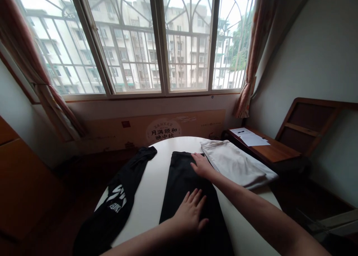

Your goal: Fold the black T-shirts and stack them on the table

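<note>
A black garment [179, 177], folded into a long panel, lies on the white round table [148, 181]. My left hand [191, 211] rests on its middle with the fingers spread. Farther up, my right hand [201, 164] lies at the right edge of the same cloth, near its far end, fingers apart. Neither hand grips anything. Beside my right hand and forearm is a stack of folded light grey cloth [237, 163]. To the left, a black garment with white lettering [114, 204] hangs partly over the table's edge.
A wooden chair [285, 151] at the right bears papers and a pen. Behind the table, a printed cardboard panel [195, 123] stands below the barred window. Curtains hang at both sides, and an orange-brown cabinet [22, 185] is at the left.
</note>
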`<move>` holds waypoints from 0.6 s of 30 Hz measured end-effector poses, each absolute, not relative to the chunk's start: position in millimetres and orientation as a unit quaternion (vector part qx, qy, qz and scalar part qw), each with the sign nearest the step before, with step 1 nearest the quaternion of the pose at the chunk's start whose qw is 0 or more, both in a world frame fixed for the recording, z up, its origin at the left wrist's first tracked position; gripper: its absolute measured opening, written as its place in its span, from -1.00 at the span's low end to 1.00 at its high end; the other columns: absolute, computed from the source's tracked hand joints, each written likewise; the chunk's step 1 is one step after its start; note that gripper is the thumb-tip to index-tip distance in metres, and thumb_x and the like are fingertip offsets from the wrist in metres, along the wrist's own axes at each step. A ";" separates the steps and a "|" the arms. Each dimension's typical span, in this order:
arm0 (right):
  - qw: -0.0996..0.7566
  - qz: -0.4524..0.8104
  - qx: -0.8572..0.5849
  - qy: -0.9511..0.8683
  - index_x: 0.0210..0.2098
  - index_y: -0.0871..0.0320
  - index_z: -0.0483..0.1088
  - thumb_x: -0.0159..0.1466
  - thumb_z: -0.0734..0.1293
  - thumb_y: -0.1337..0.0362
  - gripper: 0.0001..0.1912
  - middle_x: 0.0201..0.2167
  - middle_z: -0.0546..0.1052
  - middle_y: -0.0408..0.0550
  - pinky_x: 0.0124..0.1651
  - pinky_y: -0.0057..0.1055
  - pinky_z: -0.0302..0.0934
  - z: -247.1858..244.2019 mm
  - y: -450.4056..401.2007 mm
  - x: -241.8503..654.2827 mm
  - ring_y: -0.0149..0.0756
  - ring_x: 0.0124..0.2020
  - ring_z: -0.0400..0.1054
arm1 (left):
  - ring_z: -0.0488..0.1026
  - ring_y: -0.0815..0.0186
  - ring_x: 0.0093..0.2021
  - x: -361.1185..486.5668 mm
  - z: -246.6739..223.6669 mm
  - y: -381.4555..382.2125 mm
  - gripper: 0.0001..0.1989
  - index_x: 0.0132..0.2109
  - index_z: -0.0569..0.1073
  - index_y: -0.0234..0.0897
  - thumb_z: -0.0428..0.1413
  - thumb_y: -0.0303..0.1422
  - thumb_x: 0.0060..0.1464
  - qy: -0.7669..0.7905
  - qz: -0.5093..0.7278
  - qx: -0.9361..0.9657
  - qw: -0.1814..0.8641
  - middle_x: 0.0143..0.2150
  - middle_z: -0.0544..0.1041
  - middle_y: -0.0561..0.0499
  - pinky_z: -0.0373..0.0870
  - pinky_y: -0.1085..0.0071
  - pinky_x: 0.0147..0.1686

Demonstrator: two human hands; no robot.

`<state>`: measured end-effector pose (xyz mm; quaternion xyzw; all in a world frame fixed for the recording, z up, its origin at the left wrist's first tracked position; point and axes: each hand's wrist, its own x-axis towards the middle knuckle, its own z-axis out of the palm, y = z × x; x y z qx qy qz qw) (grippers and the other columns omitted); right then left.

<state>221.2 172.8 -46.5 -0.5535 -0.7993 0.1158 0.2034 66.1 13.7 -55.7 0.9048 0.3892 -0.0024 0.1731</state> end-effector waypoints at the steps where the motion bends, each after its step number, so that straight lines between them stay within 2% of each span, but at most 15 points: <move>1: 0.183 0.118 -0.548 -0.808 0.41 0.28 0.11 0.39 0.21 0.13 -0.33 0.43 0.13 0.23 0.44 -0.04 -0.17 -52.3 161.4 219.5 0.06 0.46 -0.07 | -0.26 -0.05 0.52 64.2 -55.9 5.1 -0.19 0.49 -0.04 -0.33 -0.15 0.09 0.31 0.393 -0.003 0.903 0.175 0.52 -0.14 -0.30 -0.22 -0.12 0.43; 4: 0.132 0.125 -0.535 -0.825 0.42 0.25 0.11 0.38 0.20 0.02 -0.28 0.44 0.10 0.25 0.42 0.08 -0.20 -69.5 139.3 214.8 0.17 0.46 -0.11 | -0.23 -0.07 0.51 60.0 -56.5 -18.5 -0.19 0.49 -0.03 -0.31 -0.17 0.11 0.31 0.391 0.005 0.904 0.174 0.52 -0.12 -0.31 -0.22 -0.17 0.42; 9: 0.087 0.120 -0.523 -0.839 0.45 0.11 0.04 0.42 0.10 -0.10 -0.27 0.49 -0.04 0.16 0.44 0.07 -0.34 -78.1 150.1 210.0 0.16 0.49 -0.24 | -0.13 -0.17 0.49 56.6 -60.8 -46.8 -0.19 0.48 0.04 -0.15 -0.12 0.18 0.26 0.335 -0.003 0.922 0.195 0.50 -0.07 -0.28 -0.12 -0.30 0.36; 12: 0.071 0.119 -0.518 -0.844 0.47 0.09 -0.02 0.42 0.05 -0.13 -0.26 0.50 -0.08 0.13 0.44 0.05 -0.39 -76.9 170.3 205.8 0.15 0.50 -0.28 | -0.15 -0.19 0.49 54.2 -61.1 -46.9 -0.21 0.48 0.05 -0.08 -0.12 0.19 0.25 0.352 0.008 0.917 0.190 0.51 -0.08 -0.26 -0.15 -0.36 0.34; 18: 0.045 0.120 -0.501 -0.856 0.48 0.09 -0.04 0.41 0.04 -0.16 -0.23 0.50 -0.10 0.12 0.44 0.02 -0.41 -72.2 213.7 194.7 0.11 0.50 -0.29 | -0.20 -0.11 0.51 57.2 -58.4 -18.7 -0.24 0.47 0.05 -0.05 -0.08 0.14 0.26 0.415 0.038 0.892 0.173 0.52 -0.10 -0.20 -0.25 -0.27 0.39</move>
